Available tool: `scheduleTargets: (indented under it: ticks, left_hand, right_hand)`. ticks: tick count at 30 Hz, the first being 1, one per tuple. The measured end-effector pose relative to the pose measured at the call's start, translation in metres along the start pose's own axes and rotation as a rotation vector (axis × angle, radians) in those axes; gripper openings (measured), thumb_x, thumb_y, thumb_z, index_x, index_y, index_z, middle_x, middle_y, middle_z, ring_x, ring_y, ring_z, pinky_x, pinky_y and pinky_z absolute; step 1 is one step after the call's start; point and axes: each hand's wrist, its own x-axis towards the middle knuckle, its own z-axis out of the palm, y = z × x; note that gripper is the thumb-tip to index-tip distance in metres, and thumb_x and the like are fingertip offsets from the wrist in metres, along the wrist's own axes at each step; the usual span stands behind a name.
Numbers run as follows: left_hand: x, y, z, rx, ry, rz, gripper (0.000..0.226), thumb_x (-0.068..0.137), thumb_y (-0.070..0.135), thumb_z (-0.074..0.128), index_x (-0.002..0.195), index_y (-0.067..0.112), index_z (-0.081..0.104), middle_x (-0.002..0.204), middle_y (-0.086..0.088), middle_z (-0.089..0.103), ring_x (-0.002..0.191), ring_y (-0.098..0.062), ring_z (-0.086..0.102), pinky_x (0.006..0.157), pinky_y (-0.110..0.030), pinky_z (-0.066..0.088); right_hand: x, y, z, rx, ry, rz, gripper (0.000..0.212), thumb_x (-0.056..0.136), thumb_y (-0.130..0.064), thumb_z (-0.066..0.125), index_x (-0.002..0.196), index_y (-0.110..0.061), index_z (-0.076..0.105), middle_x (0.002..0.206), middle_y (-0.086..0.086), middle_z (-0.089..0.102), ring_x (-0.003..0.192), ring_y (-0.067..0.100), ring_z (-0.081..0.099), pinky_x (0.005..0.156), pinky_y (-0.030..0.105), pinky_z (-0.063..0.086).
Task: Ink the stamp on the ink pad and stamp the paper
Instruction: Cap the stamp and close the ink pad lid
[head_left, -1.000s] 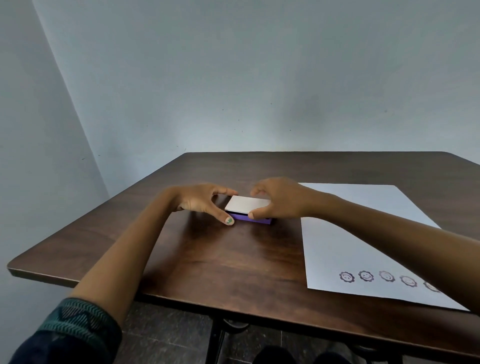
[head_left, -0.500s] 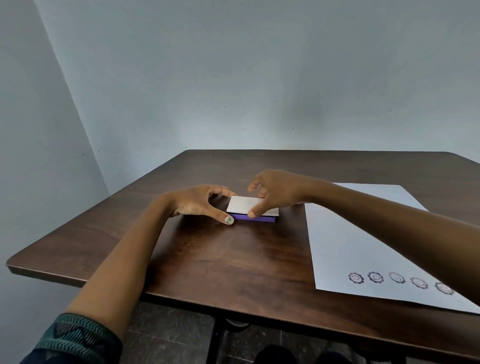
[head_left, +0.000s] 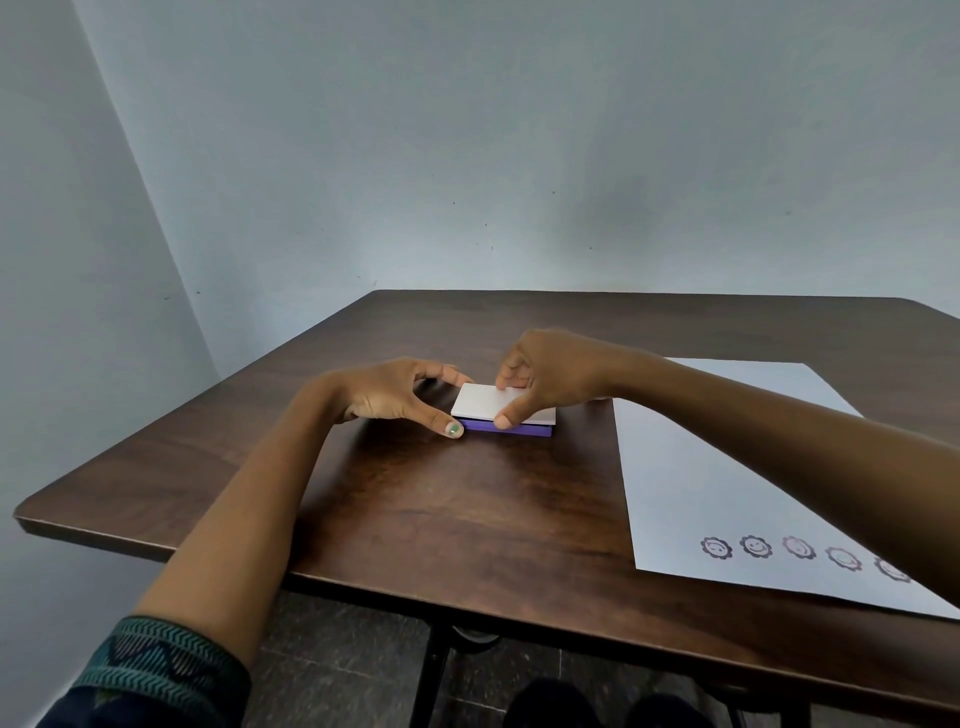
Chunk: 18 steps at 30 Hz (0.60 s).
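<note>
Purple plastic shows under a white lid (head_left: 491, 402): this is the ink pad (head_left: 511, 428), lying near the middle of the table (head_left: 467, 509), a little toward the far edge and just beside the left edge of the paper (head_left: 727, 467). The lid is on the pad, maybe raised a little at the near side, but I cannot tell this for sure.

The left hand (head_left: 397, 397) rests on the table at the left end of the pad. Its fingers are curved and spread, thumb at the near corner and fingers at the far corner, so it seems to brace the base so that it does not slide. The right hand (head_left: 550, 382) comes from the paper side and pinches the lid, thumb on the near edge and fingertips on the far edge. I think this grip is for lifting the lid off, or for closing it; the picture alone does not decide which.

The paper lies flat at the right side of the table, reaching its near edge. A row of five round face prints (head_left: 756, 546) runs along the near edge of the paper, some darker and some pale. So stamping is partly done.

The stamp itself is not visible anywhere; it may be hidden or out of view.
</note>
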Motion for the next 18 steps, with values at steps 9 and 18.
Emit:
scheduleTargets:
  ticks: [9, 18]
  left_hand:
    - [0.0027, -0.0047, -0.0003, 0.045, 0.016, 0.005, 0.047, 0.059, 0.050, 0.082, 0.097, 0.062, 0.058, 0.115, 0.043, 0.043, 0.119, 0.004, 0.037, 0.090, -0.013, 0.025]
    - [0.0048, -0.0082, -0.0009, 0.082, 0.041, 0.003, 0.052, 0.057, 0.054, 0.079, 0.103, 0.061, 0.055, 0.123, 0.033, 0.046, 0.121, -0.001, 0.036, 0.095, -0.022, 0.025]
  right_hand:
    - [0.0019, -0.0030, 0.0002, -0.015, 0.006, -0.011, 0.054, 0.068, -0.041, 0.077, 0.111, -0.010, 0.065, 0.116, 0.007, 0.065, 0.102, 0.021, 0.059, 0.078, 0.028, 0.043]
    - [0.0028, -0.0059, -0.0008, -0.046, -0.011, -0.020, 0.055, 0.067, -0.039, 0.078, 0.112, -0.009, 0.065, 0.118, 0.008, 0.065, 0.105, 0.022, 0.059, 0.085, 0.030, 0.046]
